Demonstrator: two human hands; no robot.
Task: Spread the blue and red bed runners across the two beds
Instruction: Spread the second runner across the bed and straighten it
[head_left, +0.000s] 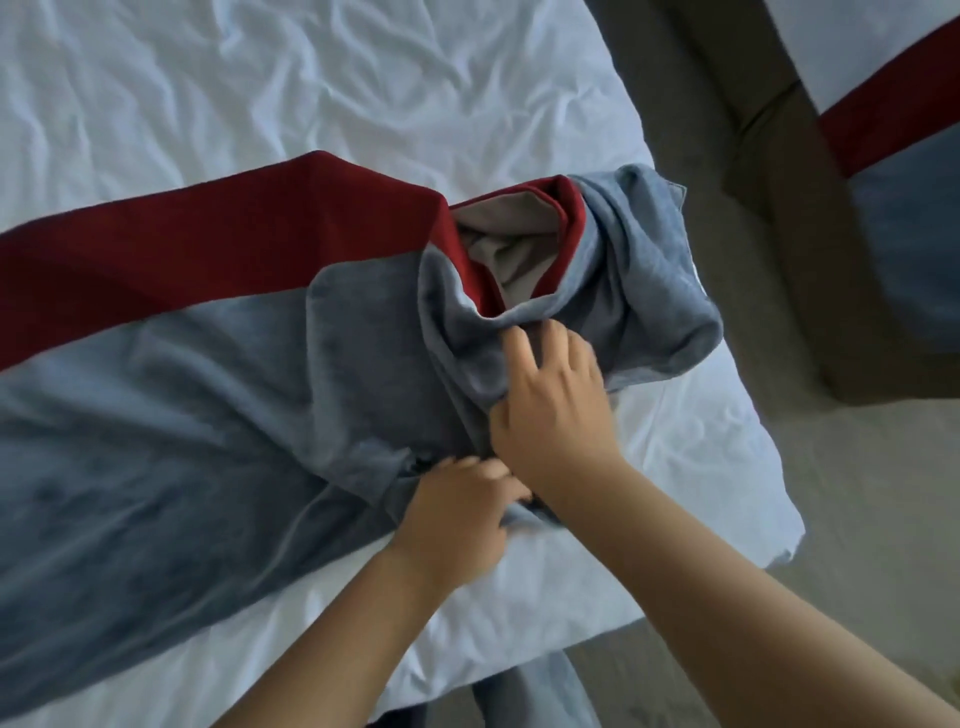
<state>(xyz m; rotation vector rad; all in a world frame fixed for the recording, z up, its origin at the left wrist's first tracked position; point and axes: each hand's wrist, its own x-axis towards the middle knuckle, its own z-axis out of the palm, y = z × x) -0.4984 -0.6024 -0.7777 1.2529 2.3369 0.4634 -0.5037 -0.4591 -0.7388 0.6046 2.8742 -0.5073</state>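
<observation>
1. Bed runner (182, 389): blue w/ red band, lies across the near bed (260, 78). Left portion is flat. Right end is not spread.
2. Bunched end (649, 275): heaped near the bed's right edge, folded back on itself, grey lining (514, 244) exposed inside the folds. It sits on the mattress, not over the side.
3. Left hand (457, 519): at the runner's near edge, fingers curled round a fold of blue cloth, gripping it.
4. Right hand (556, 400): on top of the bunch, fingers loosely apart on the cloth. Thumb is partly hidden by a fold and there is motion blur, so pinch vs. plain press cannot be told.
5. Second runner (893, 130): already laid flat across the far bed (857, 41) at upper right, same colours. Only part is in view.
6. Step in hand (judgement): the far bed appears done, and the near bed is mid-spread w/ the right end being untangled.
7. Next move (judgement): needs the true end hem found, the fold turned lining-down, then drawn out to the right edge of the bed. The red band should stay in line w/ the flat portion.
8. Risk (judgement): pulling the heap as one lump may drag the flat portion askew.
</observation>
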